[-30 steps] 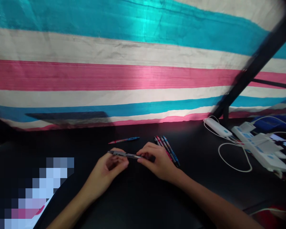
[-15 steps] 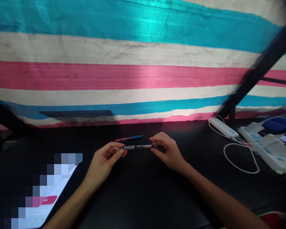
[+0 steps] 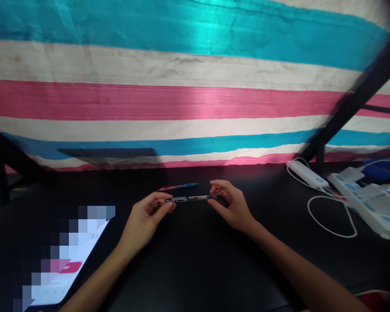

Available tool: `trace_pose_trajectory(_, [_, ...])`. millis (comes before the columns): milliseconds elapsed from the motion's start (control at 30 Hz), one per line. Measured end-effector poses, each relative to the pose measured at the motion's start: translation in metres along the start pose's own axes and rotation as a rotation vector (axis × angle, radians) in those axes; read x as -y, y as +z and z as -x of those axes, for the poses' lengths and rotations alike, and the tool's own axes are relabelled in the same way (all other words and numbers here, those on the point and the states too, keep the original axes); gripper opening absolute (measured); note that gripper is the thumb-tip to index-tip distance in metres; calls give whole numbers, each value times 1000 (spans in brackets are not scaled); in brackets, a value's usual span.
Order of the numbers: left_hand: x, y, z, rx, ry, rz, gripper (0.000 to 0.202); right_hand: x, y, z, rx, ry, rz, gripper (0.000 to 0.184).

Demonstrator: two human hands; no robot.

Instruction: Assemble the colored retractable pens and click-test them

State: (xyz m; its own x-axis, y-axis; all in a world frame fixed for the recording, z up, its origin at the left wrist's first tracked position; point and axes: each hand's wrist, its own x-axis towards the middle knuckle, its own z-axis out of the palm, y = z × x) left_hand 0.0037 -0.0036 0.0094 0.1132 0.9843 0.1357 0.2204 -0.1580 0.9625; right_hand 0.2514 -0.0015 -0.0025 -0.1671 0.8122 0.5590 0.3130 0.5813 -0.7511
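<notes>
A slim grey and clear pen (image 3: 190,199) is held level between both hands, just above the black table (image 3: 195,260). My left hand (image 3: 146,221) pinches its left end with thumb and fingertips. My right hand (image 3: 230,206) pinches its right end the same way. A red and blue pen (image 3: 177,187) lies on the table just behind the held one. The bundle of pens seen a second ago is hidden behind my right hand.
A lit phone or tablet (image 3: 63,260) lies at the front left. White power strips (image 3: 364,195), a power bank (image 3: 307,173) and looping white cables (image 3: 331,216) fill the right side. A striped cloth (image 3: 182,86) hangs behind the table, crossed by a dark pole (image 3: 351,104).
Both hands have lifted the grey pen up and away from me, toward the red and blue pen. My right hand has moved off the pen bundle, which it now covers.
</notes>
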Motion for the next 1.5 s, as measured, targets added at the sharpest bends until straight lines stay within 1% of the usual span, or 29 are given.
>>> trace_pose_trajectory(133, [2, -1, -1, 24, 6, -2, 24, -2, 2, 1, 18, 22, -58, 46])
trace_pose_trajectory(233, [5, -1, 1, 66, 53, -96, 21, -1, 1, 1, 64, 17, -53, 44])
trace_pose_trajectory(300, [7, 0, 3, 82, 146, -241, 18, 2, -1, 0, 130, 7, -17, 40])
trace_pose_trajectory(333, [7, 1, 4, 89, 213, -322, 16, 4, -2, 0, 178, 6, 9, 37])
trace_pose_trajectory(400, [7, 3, 7, 110, 367, -463, 14, 9, -2, 0, 306, 33, 60, 34])
trace_pose_trajectory(467, [5, 6, 9, 147, 499, -567, 15, 15, 0, 1, 442, 93, 81, 26])
trace_pose_trajectory(533, [3, 9, 11, 171, 590, -679, 17, 22, 4, 3, 540, 178, 45, 18])
trace_pose_trajectory(600, [0, 13, 14, 170, 649, -813, 22, 30, 10, 5, 585, 322, -77, 21])
trace_pose_trajectory(633, [-1, 16, 15, 158, 680, -884, 24, 33, 13, 6, 602, 430, -175, 22])
trace_pose_trajectory(700, [-2, 21, 19, 117, 747, -1016, 23, 39, 18, 8, 636, 680, -422, 19])
trace_pose_trajectory(767, [-1, 25, 23, 73, 847, -1109, 16, 43, 20, 9, 729, 904, -699, 12])
trace_pose_trajectory(800, [0, 28, 25, 49, 903, -1137, 15, 44, 21, 9, 797, 984, -823, 9])
trace_pose_trajectory(867, [2, 31, 28, -1, 992, -1158, 20, 45, 22, 9, 948, 1088, -1012, 6])
trace_pose_trajectory(900, [3, 33, 29, -30, 1018, -1155, 21, 46, 23, 10, 1014, 1119, -1071, 9])
trace_pose_trajectory(933, [4, 34, 30, -57, 1032, -1149, 22, 46, 24, 12, 1059, 1139, -1103, 16])
trace_pose_trajectory(1000, [5, 37, 30, -106, 1053, -1127, 24, 48, 29, 15, 1079, 1171, -1102, 31])
trace_pose_trajectory(1033, [6, 38, 30, -132, 1069, -1114, 25, 50, 32, 18, 1068, 1184, -1072, 34])
trace_pose_trajectory(1100, [7, 39, 28, -173, 1106, -1092, 31, 55, 38, 22, 1014, 1195, -966, 33])
trace_pose_trajectory(1167, [8, 40, 27, -184, 1126, -1087, 34, 60, 43, 25, 941, 1187, -835, 29])
trace_pose_trajectory(1233, [9, 40, 26, -155, 1111, -1111, 33, 62, 44, 26, 887, 1143, -657, 27])
trace_pose_trajectory(1267, [10, 40, 25, -136, 1092, -1131, 33, 62, 44, 26, 864, 1089, -541, 28])
trace_pose_trajectory(1333, [12, 40, 25, -102, 1050, -1173, 35, 60, 43, 27, 825, 925, -270, 28])
trace_pose_trajectory(1433, [15, 42, 24, -79, 985, -1226, 34, 59, 43, 27, 739, 590, 139, 27])
trace_pose_trajectory(1500, [17, 43, 24, -52, 911, -1257, 30, 59, 44, 28, 702, 421, 396, 27])
